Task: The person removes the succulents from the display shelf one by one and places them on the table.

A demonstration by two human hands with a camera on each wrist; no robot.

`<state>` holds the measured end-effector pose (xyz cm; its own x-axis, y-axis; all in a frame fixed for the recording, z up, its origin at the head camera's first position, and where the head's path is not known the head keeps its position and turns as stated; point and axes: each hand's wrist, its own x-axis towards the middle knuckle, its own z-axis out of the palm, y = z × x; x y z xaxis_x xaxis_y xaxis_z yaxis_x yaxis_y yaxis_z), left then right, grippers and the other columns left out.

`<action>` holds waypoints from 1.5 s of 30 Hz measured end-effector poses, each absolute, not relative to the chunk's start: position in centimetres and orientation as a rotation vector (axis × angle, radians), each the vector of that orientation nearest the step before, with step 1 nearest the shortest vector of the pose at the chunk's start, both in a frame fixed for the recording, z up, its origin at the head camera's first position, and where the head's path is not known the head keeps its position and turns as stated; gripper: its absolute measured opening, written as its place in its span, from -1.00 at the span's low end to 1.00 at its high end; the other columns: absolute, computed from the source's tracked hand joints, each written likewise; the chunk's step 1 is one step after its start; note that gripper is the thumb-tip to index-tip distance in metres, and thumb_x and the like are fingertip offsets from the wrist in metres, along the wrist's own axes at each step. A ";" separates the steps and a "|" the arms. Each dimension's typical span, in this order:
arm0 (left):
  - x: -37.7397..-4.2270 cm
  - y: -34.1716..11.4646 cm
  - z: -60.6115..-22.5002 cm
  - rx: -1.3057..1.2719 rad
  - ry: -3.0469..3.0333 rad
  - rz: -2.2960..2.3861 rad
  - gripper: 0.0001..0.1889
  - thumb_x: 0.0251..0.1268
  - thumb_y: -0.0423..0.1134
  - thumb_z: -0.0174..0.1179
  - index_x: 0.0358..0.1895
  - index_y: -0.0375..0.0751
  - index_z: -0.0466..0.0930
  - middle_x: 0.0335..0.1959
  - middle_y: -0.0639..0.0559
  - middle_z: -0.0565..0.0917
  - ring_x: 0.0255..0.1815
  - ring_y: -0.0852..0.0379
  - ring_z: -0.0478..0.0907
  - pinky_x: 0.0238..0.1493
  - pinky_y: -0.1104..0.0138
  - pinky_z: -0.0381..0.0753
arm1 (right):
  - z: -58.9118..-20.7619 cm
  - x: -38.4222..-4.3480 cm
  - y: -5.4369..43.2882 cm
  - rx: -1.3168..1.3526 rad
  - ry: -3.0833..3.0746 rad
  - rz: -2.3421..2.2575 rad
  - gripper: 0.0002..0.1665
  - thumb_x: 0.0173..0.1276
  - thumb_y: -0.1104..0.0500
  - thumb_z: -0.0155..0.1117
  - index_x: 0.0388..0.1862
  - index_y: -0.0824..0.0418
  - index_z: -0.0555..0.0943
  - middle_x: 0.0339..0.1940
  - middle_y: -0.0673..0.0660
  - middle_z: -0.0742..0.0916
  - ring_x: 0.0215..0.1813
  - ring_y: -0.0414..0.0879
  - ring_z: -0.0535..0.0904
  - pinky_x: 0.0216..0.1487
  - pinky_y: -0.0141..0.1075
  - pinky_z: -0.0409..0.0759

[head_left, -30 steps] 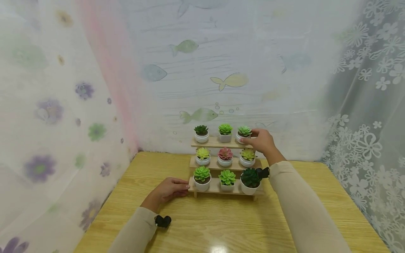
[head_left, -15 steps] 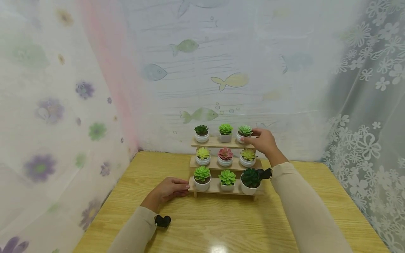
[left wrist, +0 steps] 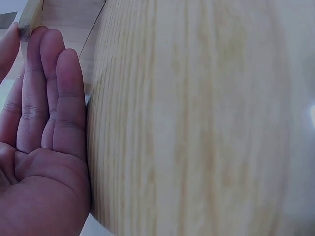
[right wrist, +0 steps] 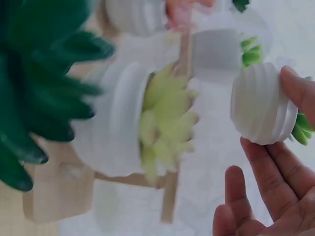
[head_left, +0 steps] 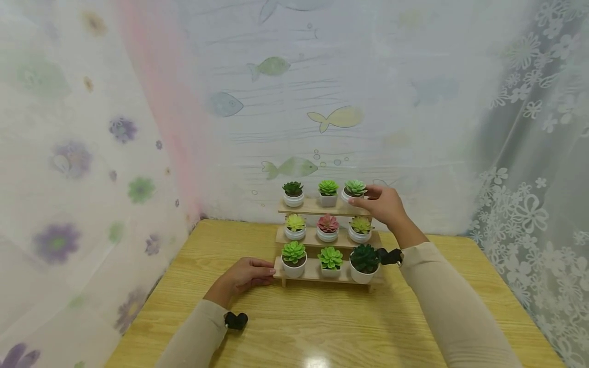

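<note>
A three-tier wooden plant stand (head_left: 314,270) bears rows of small succulents in white pots. At the right end of its top tier, my right hand (head_left: 385,205) grips a ribbed round pot with a pale green succulent (head_left: 354,189) between thumb and fingers. The right wrist view shows this ribbed pot (right wrist: 261,105) raised off the board, its base facing the camera. My left hand (head_left: 249,273) pinches the left end of the bottom tier between thumb and forefinger. In the left wrist view, the other fingers (left wrist: 69,93) lie extended beside the tabletop.
Beside the held pot stands a square pot with a bright green succulent (head_left: 328,191). A yellow-green succulent (head_left: 361,225) sits below it, and a large dark green one (head_left: 365,259) on the bottom tier. The wooden table (head_left: 294,317) meets a fish-print curtain (head_left: 276,122) behind.
The ribbed pot has risen slightly and shifted a little left in my right hand. My right wrist and forearm have swung slightly right; the left hand stays at the stand.
</note>
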<state>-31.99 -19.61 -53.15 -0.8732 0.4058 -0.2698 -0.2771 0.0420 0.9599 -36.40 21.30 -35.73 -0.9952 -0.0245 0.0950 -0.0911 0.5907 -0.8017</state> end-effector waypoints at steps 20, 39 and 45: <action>-32.0 -19.8 -53.3 0.136 1.856 1.877 -0.60 0.39 -0.30 0.37 0.20 -0.46 0.63 -0.13 -0.06 0.81 -0.10 0.08 0.78 0.06 0.20 0.77 | -35.2 -31.4 18.4 0.274 -2.650 1.585 0.06 0.16 -0.29 0.60 0.53 0.14 0.44 0.44 0.19 0.57 0.36 0.14 0.61 0.27 0.12 0.64; -32.1 -19.7 -53.3 0.126 1.876 1.864 -0.46 0.36 -0.26 0.41 0.36 -0.36 0.54 -0.09 -0.05 0.81 -0.11 0.07 0.79 0.03 0.19 0.77 | -39.1 -27.1 15.4 0.385 -2.585 1.704 -0.19 0.15 -0.11 0.66 0.37 0.07 0.61 0.18 0.14 0.74 0.13 0.06 0.73 -0.02 -0.17 0.77; -31.7 -19.5 -53.0 0.137 1.910 1.851 -0.43 0.38 -0.24 0.39 0.40 -0.33 0.52 -0.10 -0.08 0.82 -0.13 0.07 0.80 -0.07 0.23 0.79 | -40.9 -25.6 13.9 0.351 -2.595 1.716 -0.16 0.13 -0.08 0.68 0.37 0.11 0.61 0.16 0.11 0.75 0.12 0.02 0.72 0.06 -0.14 0.75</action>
<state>-31.66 -19.53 -52.96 -0.8829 0.3894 -0.2625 -0.2501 0.0833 0.9646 -25.62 13.87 -40.91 -0.9748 -0.1802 0.1314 -0.1915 0.3739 -0.9075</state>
